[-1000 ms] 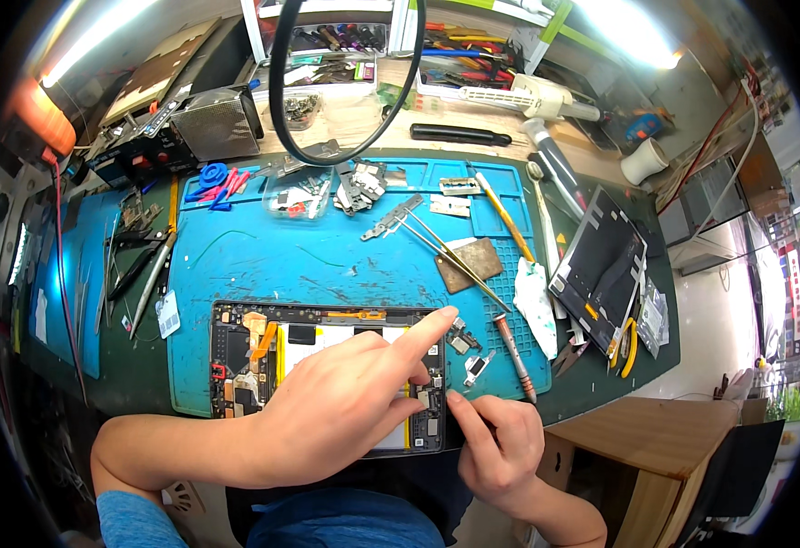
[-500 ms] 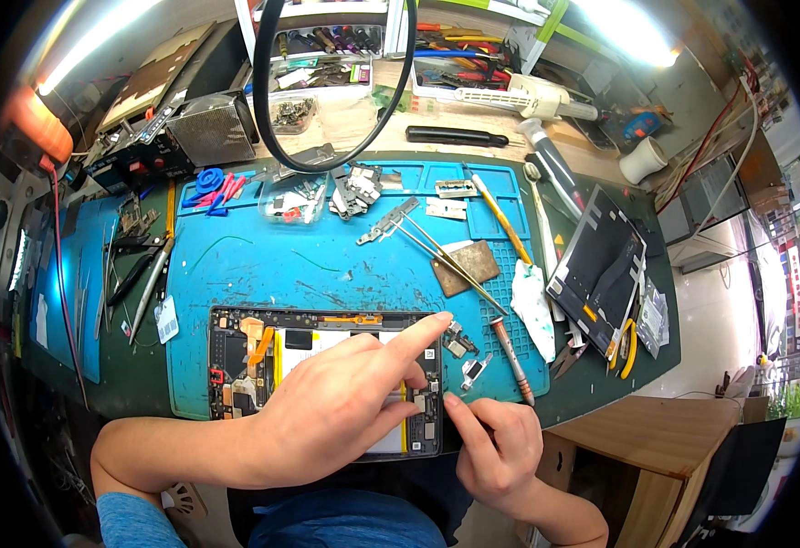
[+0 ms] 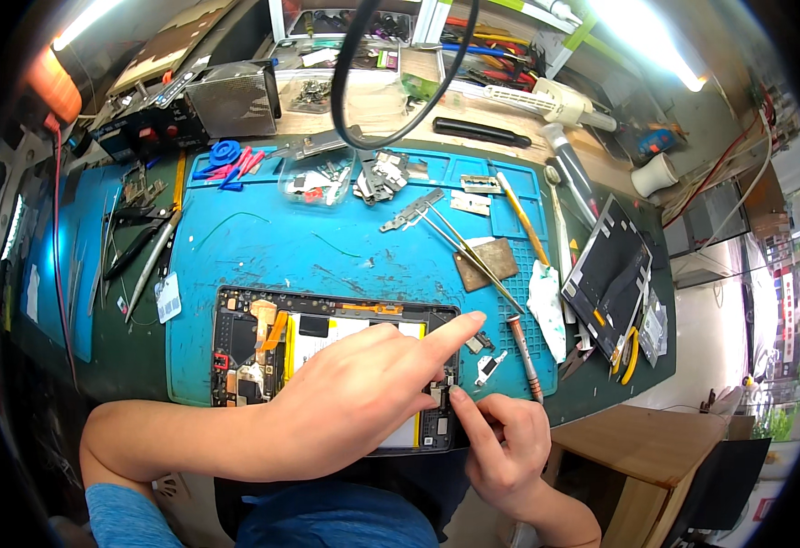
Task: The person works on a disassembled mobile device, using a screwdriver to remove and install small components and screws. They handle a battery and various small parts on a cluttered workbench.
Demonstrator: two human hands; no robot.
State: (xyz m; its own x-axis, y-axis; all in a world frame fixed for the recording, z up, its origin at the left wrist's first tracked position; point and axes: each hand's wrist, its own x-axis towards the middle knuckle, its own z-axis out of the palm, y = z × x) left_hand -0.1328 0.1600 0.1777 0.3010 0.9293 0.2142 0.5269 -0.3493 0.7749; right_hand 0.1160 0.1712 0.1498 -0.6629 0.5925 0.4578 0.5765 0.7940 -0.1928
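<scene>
An opened tablet lies near the mat's front edge, its inside facing up, with a yellow-edged battery and an orange ribbon cable. My left hand reaches across it from the left. Its index finger stretches past the tablet's right side, while the thumb is apart from it, near the small boards there; nothing held shows. At the tablet's right edge, my right hand is closed, fingers curled and a fingertip against the frame. Whatever lies within that grip is hidden. Small loose parts sit just beyond.
On the blue mat are tweezers, a metal plate, a pen-shaped tool and a clear parts box. A black panel and yellow-handled pliers lie right. A black ring hangs above.
The whole scene has shifted rightward in the picture, as my view moved. Both hands keep nearly the same places and poses on the tablet.
</scene>
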